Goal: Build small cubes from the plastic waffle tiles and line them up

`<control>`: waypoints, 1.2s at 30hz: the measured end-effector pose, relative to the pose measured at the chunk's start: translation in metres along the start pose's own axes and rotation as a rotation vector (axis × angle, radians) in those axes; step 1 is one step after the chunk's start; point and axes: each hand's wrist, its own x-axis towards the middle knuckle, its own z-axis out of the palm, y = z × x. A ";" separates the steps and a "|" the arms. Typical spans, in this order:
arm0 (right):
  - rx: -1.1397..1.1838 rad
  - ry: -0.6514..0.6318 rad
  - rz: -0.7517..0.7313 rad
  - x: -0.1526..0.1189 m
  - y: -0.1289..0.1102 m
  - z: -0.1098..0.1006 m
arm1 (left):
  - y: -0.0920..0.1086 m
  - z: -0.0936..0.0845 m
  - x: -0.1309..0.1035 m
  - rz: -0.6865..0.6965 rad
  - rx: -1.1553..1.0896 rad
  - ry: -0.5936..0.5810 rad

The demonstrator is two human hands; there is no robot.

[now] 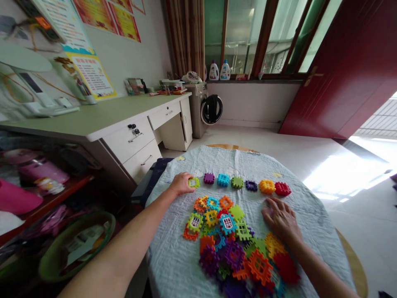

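Note:
At the left end of a row of small stacks, my left hand [182, 184] grips a lime-green interlocking plastic block [194, 182] with a white window piece. To its right run a purple stack [209, 178], a blue stack [223, 179], a green stack [237, 182], a dark purple stack [251, 185], a yellow-orange stack [267, 186] and a red stack [283, 189]. My right hand [281, 216] lies open on the cloth, below the red stack, with nothing seen in it. Between my arms spreads a loose pile of mixed-colour blocks [235, 254].
A pale blue cloth [173, 231] covers the round table. Left of it stand a green-topped desk [102, 114] with white drawers and a green basket [77, 244]. A washing machine [197, 108] with its door ajar and a red door [338, 78] are further back.

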 end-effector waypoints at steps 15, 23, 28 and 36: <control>-0.007 0.033 -0.002 -0.001 -0.006 -0.005 | -0.015 0.010 0.058 0.070 0.045 -0.267; -0.011 0.037 -0.005 -0.001 -0.005 -0.003 | -0.010 0.009 0.060 0.073 0.075 -0.296; -0.010 0.030 -0.002 -0.002 -0.007 -0.006 | -0.007 0.005 0.061 0.064 0.083 -0.285; -0.013 0.035 0.007 -0.002 -0.008 -0.009 | -0.002 0.004 0.066 0.065 0.077 -0.266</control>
